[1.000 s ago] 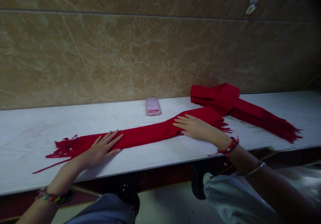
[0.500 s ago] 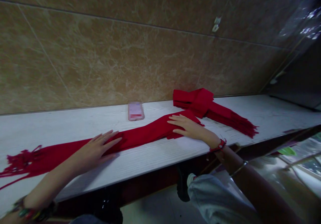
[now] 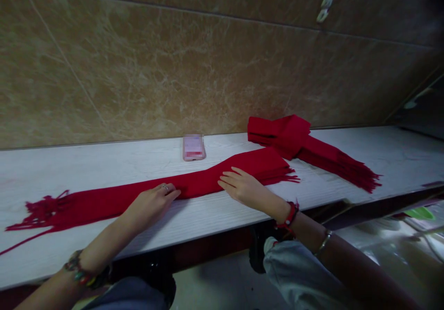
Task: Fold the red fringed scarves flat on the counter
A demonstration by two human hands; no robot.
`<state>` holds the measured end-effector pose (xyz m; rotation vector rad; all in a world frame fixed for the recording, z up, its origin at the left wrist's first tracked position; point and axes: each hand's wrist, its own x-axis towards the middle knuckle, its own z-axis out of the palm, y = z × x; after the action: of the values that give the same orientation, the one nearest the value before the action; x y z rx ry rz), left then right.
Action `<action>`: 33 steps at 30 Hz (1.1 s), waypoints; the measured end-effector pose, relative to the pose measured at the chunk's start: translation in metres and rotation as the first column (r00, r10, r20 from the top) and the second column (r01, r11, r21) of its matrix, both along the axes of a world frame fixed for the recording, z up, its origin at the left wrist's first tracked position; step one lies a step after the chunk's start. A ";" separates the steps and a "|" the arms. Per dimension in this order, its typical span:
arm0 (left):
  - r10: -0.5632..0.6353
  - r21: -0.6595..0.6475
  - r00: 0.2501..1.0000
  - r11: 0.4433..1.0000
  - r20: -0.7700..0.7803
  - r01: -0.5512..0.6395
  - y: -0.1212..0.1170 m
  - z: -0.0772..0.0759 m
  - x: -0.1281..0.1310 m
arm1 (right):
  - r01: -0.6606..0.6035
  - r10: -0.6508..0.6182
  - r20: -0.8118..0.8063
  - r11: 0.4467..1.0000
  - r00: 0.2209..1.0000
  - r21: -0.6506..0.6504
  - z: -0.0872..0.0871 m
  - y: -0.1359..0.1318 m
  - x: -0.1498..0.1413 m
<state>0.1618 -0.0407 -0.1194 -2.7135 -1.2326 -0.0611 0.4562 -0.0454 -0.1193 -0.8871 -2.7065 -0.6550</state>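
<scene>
A long red scarf [image 3: 204,180] with fringed ends lies folded lengthwise along the white shelf. My left hand [image 3: 154,203] is on its middle stretch, fingers bent and thumb drawn in, closed on the cloth near the front edge; its fingertips are partly hidden. Farther right, my right hand [image 3: 241,187] rests on the same scarf with fingers stretched out, so it is open. Just behind the scarf's right end is a second red scarf [image 3: 277,134], folded over or knotted, its fringe pointing right.
A phone [image 3: 193,147] with a blurred screen lies by the wall behind the scarf. The narrow white shelf [image 3: 86,171] runs along a brown marbled wall [image 3: 156,78]. Below its front edge are my legs and the floor. A green basin [image 3: 421,213] is at lower right.
My right hand has slid left along the scarf, toward my left hand. My left hand's fingers have gone from spread flat to bent. The view has shifted slightly.
</scene>
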 end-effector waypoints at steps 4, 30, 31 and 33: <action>-0.005 -0.009 0.999 1.000 0.054 0.005 0.006 -0.003 -0.004 | -0.031 0.031 0.043 1.000 0.999 0.003 0.000 0.002 -0.021; 0.138 0.057 0.990 0.989 -0.041 -0.136 -0.001 0.010 0.054 | 0.045 -0.054 -0.087 0.994 0.995 -0.101 0.013 0.012 -0.049; 0.139 0.055 0.989 0.989 -0.040 -0.137 -0.002 0.011 0.055 | 0.031 -0.038 -0.073 0.994 0.997 -0.101 0.012 0.012 -0.055; 0.148 0.057 0.989 0.988 -0.031 -0.146 -0.004 0.012 0.054 | 0.031 -0.036 -0.044 0.992 0.998 -0.119 0.010 0.014 -0.062</action>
<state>0.2158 -0.0443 -0.1076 -2.5585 -1.3958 -0.0291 0.3940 -0.0315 -0.1093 -0.9649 -2.7184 -0.4784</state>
